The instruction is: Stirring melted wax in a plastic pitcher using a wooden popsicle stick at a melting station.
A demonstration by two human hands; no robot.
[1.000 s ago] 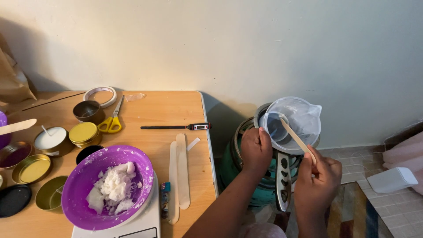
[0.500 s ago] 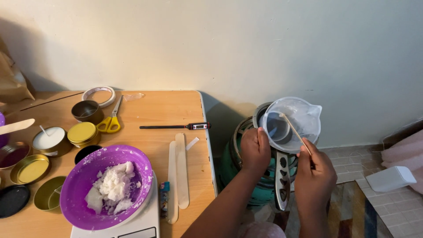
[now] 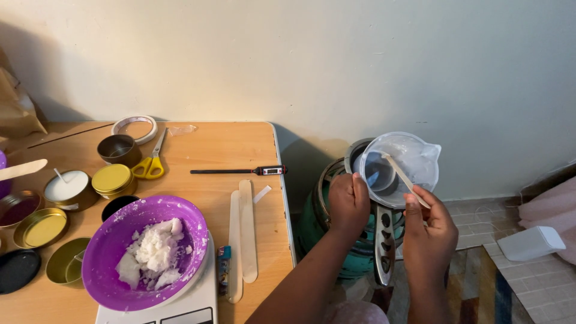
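A clear plastic pouring jug (image 3: 411, 157) sits inside a metal pot (image 3: 355, 157) on top of a green gas cylinder (image 3: 315, 225) beside the table. My left hand (image 3: 348, 204) grips the jug at its near rim. My right hand (image 3: 427, 231) holds a flat wooden stick (image 3: 404, 178) whose far end dips into the jug. The pot's slotted metal handle (image 3: 383, 246) points toward me between my hands.
On the wooden table (image 3: 204, 153): a purple bowl (image 3: 114, 252) of white wax flakes on a white scale (image 3: 201, 306), two wooden sticks (image 3: 247, 231), a probe thermometer (image 3: 240, 171), yellow scissors (image 3: 152, 162), a tape roll (image 3: 135, 126), several gold tins (image 3: 113, 180). A white box (image 3: 531, 243) lies on the tiled floor.
My right hand has shifted up and slightly left, turning the stick inside the jug. My left hand stays on the jug.
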